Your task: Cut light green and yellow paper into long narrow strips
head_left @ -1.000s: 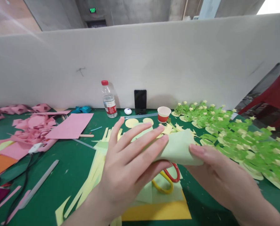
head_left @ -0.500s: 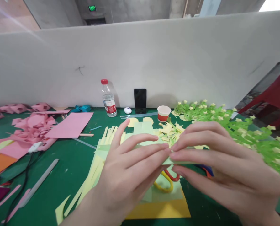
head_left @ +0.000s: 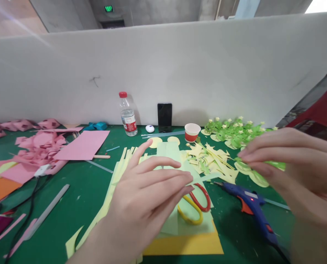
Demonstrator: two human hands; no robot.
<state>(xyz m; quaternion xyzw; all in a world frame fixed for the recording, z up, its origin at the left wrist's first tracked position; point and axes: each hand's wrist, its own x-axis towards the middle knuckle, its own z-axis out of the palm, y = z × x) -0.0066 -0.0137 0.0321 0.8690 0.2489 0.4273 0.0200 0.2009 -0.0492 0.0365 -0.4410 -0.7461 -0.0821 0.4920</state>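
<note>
My left hand (head_left: 152, 194) is closed over the middle of the work area, pinching a narrow pale green paper strip (head_left: 208, 177) whose free end points right. Raised at the right, my right hand (head_left: 292, 168) has thumb and fingertips pressed together; anything between them is too small to make out. Below the strip, scissors (head_left: 192, 216) with yellow and red handles lie on pale green paper sheets (head_left: 170, 225); the blades are hidden. A blue hot glue gun (head_left: 251, 198) with an orange trigger rests on the table, left of and below my right hand.
Yellow paper scraps (head_left: 207, 157) and green paper plants with star tops (head_left: 234, 132) occupy the right side. Pink paper pieces (head_left: 39, 143) and a glue stick (head_left: 48, 211) lie left. A water bottle (head_left: 128, 117), phone (head_left: 164, 117) and paper cup (head_left: 192, 132) stand before the white partition (head_left: 163, 66).
My right hand has moved right and away from my left hand, uncovering the glue gun and the strip's free end. My left hand stays nearly in place.
</note>
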